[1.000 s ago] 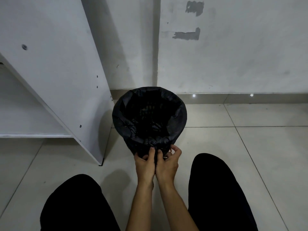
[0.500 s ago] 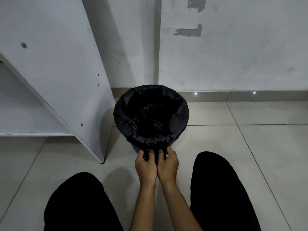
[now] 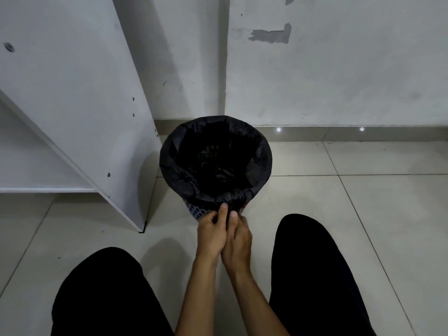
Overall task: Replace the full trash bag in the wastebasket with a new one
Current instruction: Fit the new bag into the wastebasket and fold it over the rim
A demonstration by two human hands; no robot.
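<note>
Tiled floor (image 3: 363,214), pale wall (image 3: 339,81) behind, white shelf unit (image 3: 72,105) filling upper left of frame. Wastebasket (image 3: 197,211) stands frame centre just right of the shelf unit, near the wall; perforated side visible only in a small patch below the bag edge. Black trash bag (image 3: 260,161) lines it, rim folded down over the outside all round. Dark crumpled stuff low inside; can't tell if it's waste or bag folds.

Progress, judged: bag looks freshly fitted and mostly empty, so old bag likely already out; no full bag in view. What's left seems to be snugging the slack at the near rim, then finished.

Hands meet just below the basket's near edge, pressed side by side. Left hand (image 3: 212,232) and right hand (image 3: 238,241) both pinch a bunched strip of black plastic hanging from the folded rim, fingers curled on it. Person's dark-clothed knees at lower left and lower right.
</note>
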